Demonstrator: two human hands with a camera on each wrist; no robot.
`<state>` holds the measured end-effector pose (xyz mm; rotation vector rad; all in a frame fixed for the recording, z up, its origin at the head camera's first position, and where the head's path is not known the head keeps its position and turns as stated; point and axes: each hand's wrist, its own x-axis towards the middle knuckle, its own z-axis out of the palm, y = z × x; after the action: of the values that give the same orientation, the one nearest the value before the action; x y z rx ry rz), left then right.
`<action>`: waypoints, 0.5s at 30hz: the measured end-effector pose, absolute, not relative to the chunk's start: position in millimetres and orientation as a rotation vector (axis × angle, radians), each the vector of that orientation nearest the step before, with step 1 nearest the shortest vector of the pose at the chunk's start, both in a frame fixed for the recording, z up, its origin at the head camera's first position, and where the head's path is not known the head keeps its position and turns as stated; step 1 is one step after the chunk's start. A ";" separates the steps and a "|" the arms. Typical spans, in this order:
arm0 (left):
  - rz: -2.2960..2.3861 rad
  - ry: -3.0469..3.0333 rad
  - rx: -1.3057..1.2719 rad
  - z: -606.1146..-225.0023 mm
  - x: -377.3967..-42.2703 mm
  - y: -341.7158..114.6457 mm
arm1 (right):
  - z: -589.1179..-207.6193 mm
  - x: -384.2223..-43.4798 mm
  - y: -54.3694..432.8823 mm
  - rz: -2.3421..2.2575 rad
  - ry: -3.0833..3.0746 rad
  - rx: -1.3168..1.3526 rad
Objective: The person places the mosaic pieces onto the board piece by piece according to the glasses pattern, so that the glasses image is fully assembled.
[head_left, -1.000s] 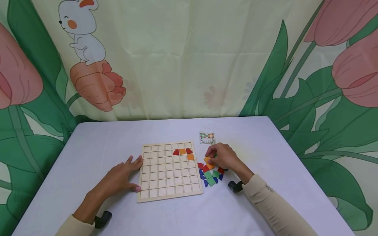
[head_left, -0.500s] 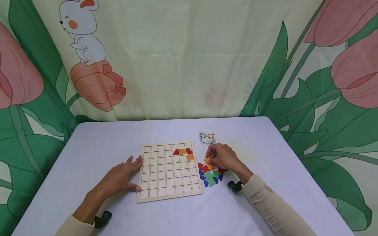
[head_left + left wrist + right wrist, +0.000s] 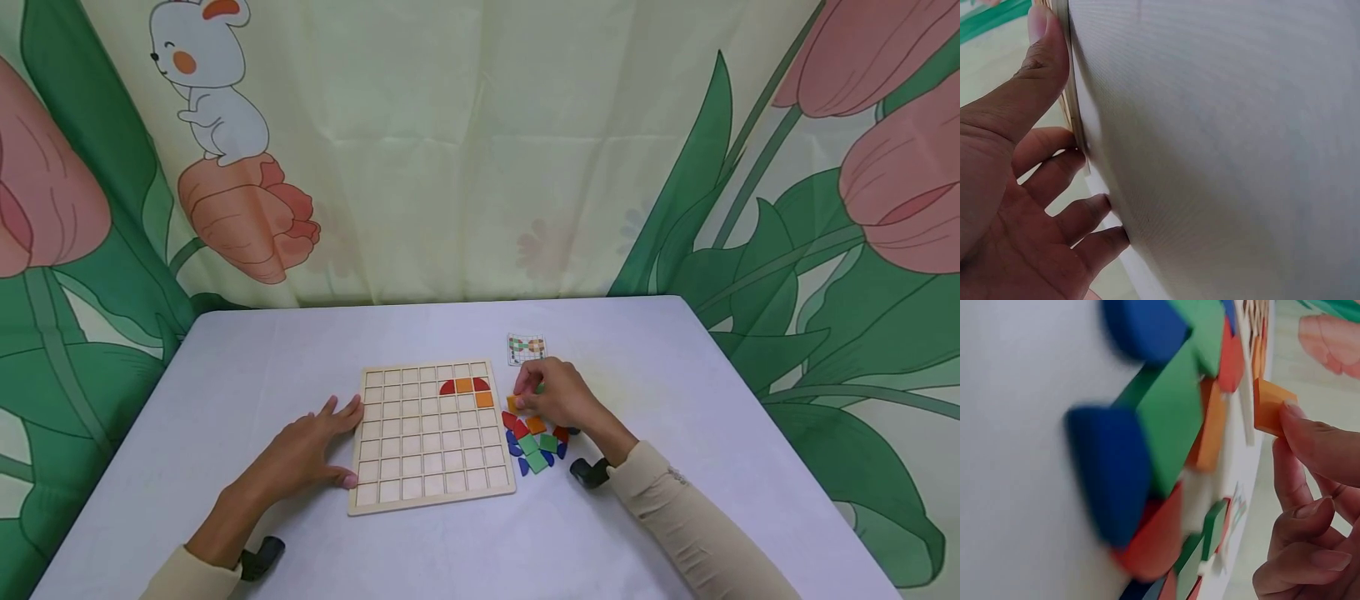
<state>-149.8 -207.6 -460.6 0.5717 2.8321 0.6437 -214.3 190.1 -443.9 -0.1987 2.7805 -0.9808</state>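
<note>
Head view: pinches an orange tile (image 3: 512, 403) in the right hand (image 3: 558, 392), just beside the gridded board (image 3: 435, 501).
Nearest, rests the left hand (image 3: 311, 446), fingers spread wide, along the board's left edge; looks flat and stiff enough to steady by the rim alone. Next, just right of the board, shows loose pieces (image 3: 528, 444) in green, red, blue and orange. Slightly farther, holds the tile between thumb and finger, near one end; should handle as light, rigid, hard to break, perhaps a little slick on flat faces, so best taken by opposite edges. Beyond, shows a small patterned card (image 3: 527, 349), probably thin and bendy.
</note>
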 end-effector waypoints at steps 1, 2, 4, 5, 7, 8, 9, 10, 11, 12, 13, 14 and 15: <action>0.645 2.831 0.572 -460.6 -149.8 -207.7 | -443.1 -214.3 187.7 -0.999 2.773 -0.202; 0.647 2.830 0.572 -460.5 -149.7 -207.8 | -442.3 -214.3 185.0 -1.015 2.766 -0.204; 0.649 2.827 0.569 -460.5 -149.9 -207.9 | -440.9 -214.3 179.5 -1.034 2.757 -0.208; 0.649 2.825 0.568 -460.6 -150.0 -207.9 | -440.3 -214.3 176.6 -1.038 2.755 -0.211; 0.647 2.822 0.566 -460.6 -150.2 -207.8 | -439.6 -214.6 170.8 -1.042 2.752 -0.216; 0.646 2.822 0.566 -460.7 -150.3 -207.8 | -439.5 -214.8 168.0 -1.043 2.753 -0.225; 0.645 2.821 0.565 -460.8 -150.4 -207.7 | -439.3 -215.1 165.3 -1.041 2.755 -0.238; 0.643 2.822 0.565 -460.8 -150.5 -207.7 | -439.3 -215.5 162.5 -1.042 2.757 -0.254; 0.641 2.823 0.565 -460.7 -150.5 -207.7 | -439.3 -216.0 159.8 -1.045 2.758 -0.271; 0.639 2.824 0.565 -460.6 -150.4 -207.7 | -439.5 -216.6 157.1 -1.050 2.758 -0.291; 0.638 2.825 0.564 -460.5 -150.4 -207.7 | -439.5 -217.0 154.4 -1.060 2.753 -0.305; 0.635 2.825 0.564 -460.5 -150.4 -207.6 | -439.6 -217.4 151.8 -1.064 2.749 -0.320; 0.634 2.826 0.561 -460.5 -150.4 -207.6 | -439.5 -217.8 149.0 -1.064 2.747 -0.331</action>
<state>-150.4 -207.6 -460.5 0.5612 2.8259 0.6343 -217.8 149.0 -439.5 -0.3308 2.7467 -1.0638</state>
